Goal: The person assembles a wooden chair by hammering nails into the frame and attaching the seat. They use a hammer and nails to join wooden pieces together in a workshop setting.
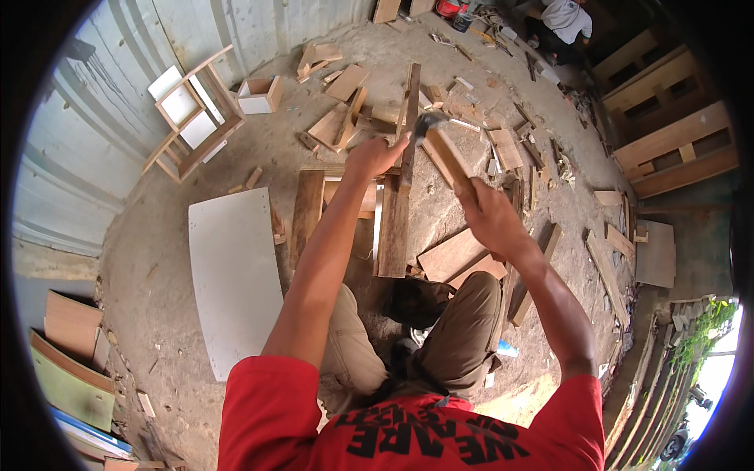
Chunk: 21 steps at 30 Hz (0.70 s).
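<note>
My right hand (493, 220) is wrapped round the thick wooden handle of a hammer (448, 159). Its dark head is blurred and lies close to the right side of an upright wooden board (410, 106). On the left of that board my left hand (375, 157) grips its edge, fingers closed against it. The board rises from a small wooden frame (393, 231) standing on the ground before my knees. Whether a nail sits at the hammer's head cannot be made out.
A white panel (236, 282) lies to the left. Beyond it stand a wooden chair-like frame (196, 118) and a small open box (260, 96). Wood offcuts (338, 122) litter the ground ahead and to the right. Slatted wooden frames (675, 149) lean at right. Another person (564, 22) crouches far off.
</note>
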Available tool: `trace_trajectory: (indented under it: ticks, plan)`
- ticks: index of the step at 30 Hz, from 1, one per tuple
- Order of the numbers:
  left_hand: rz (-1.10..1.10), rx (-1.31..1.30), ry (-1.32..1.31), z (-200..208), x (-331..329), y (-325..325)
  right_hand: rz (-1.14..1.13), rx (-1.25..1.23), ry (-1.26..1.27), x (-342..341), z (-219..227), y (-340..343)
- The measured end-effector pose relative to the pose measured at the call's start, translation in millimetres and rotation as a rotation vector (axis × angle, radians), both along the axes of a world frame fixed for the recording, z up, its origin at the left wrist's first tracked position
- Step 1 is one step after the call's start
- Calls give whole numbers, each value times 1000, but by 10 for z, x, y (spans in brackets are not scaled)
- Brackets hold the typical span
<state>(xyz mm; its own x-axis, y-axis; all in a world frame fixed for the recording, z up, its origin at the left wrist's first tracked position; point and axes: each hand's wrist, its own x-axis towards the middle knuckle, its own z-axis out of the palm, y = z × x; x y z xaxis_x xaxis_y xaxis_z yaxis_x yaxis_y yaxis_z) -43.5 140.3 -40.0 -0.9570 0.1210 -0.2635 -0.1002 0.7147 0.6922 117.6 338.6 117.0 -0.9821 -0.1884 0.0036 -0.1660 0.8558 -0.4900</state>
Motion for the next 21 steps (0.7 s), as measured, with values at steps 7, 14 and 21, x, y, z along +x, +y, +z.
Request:
trace_trajectory:
  ticks: [7,14,21]
  plan:
    - [-4,14,-6,-28,-13,-5,61,163,-86,19,-96,-34]
    - [-4,8,-26,107,24,46,-49,-132,9,8,9,-32]
    - [-12,9,-46,3,-29,-21,-137,-301,151,-104,180,-129]
